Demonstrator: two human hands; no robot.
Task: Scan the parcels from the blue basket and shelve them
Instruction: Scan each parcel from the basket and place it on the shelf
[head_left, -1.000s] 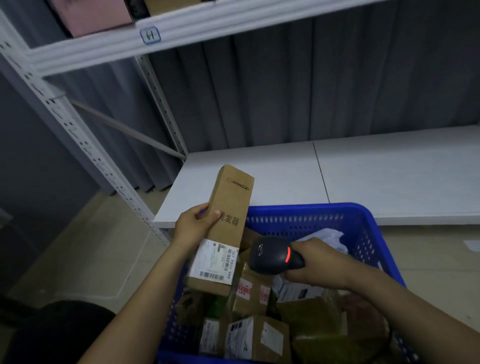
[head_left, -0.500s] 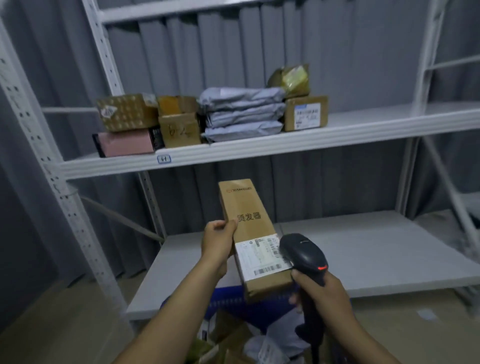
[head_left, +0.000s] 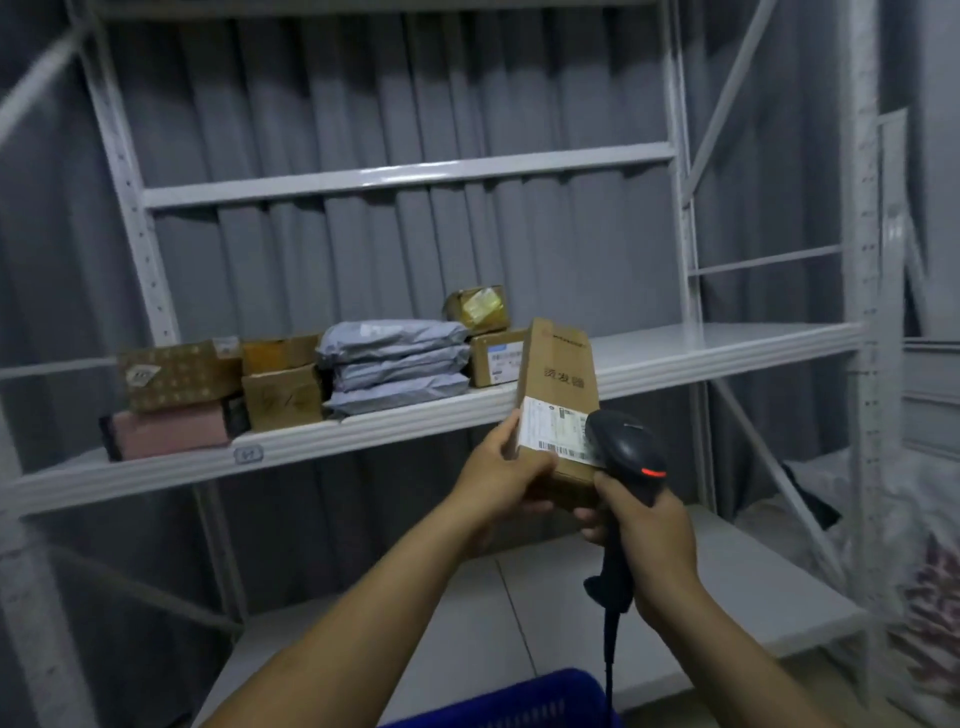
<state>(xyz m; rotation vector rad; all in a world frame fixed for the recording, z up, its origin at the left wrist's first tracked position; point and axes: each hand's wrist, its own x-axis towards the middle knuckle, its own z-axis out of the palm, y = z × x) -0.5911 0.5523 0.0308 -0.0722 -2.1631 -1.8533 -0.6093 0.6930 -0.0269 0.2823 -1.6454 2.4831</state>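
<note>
it's dim in here, a flat bluish-grey light with only soft shadows; it gets darker under the middle shelf (head_left: 363, 432). the one bright spot is the red light on the scanner (head_left: 626, 447) in my right hand (head_left: 652, 540). the wide lens bows the rack uprights (head_left: 863, 249) at both edges, and those edges smear with motion blur. the print on the parcel (head_left: 558, 374) label (head_left: 550, 431) is soft, mostly unreadable.

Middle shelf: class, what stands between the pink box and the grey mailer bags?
Head view: two stacked brown cardboard boxes, plus a small dark item right beside the pink box.
</note>
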